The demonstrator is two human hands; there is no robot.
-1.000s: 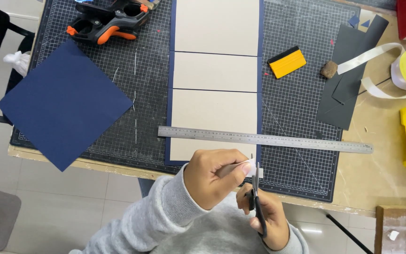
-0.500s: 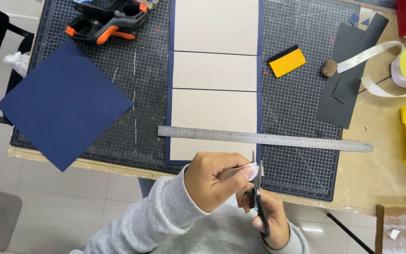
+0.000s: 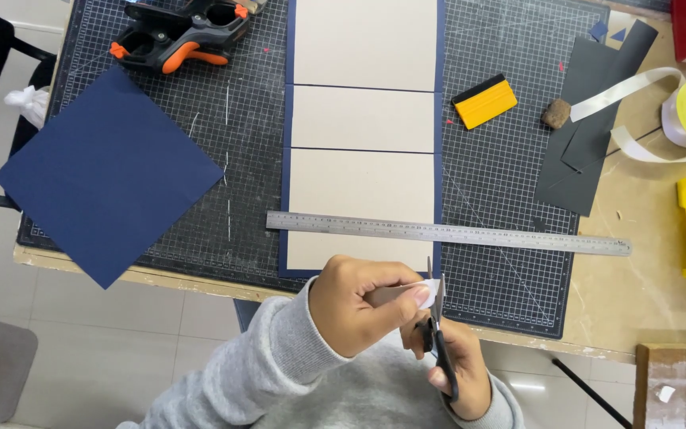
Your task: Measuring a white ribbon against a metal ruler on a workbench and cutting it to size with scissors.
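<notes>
- Scissors (image 3: 438, 334) sit in the right hand (image 3: 458, 373), blades up against a small white strip (image 3: 429, 291).
- Left hand (image 3: 359, 306) pinches that strip taut over the counter (image 3: 645, 294) edge, steadying it, below the steel ruler (image 3: 446, 233).

Bright, even overhead light; colours clear. Shadows soft and short under steel ruler (image 3: 448, 233) and yellow squeegee (image 3: 484, 102). Mild sheen on ruler and floor tiles (image 3: 81, 306), no harsh glare. Focus sharp across cutting mat (image 3: 510, 191); hands slightly soft. Slight wide-angle bending at edges.
</notes>
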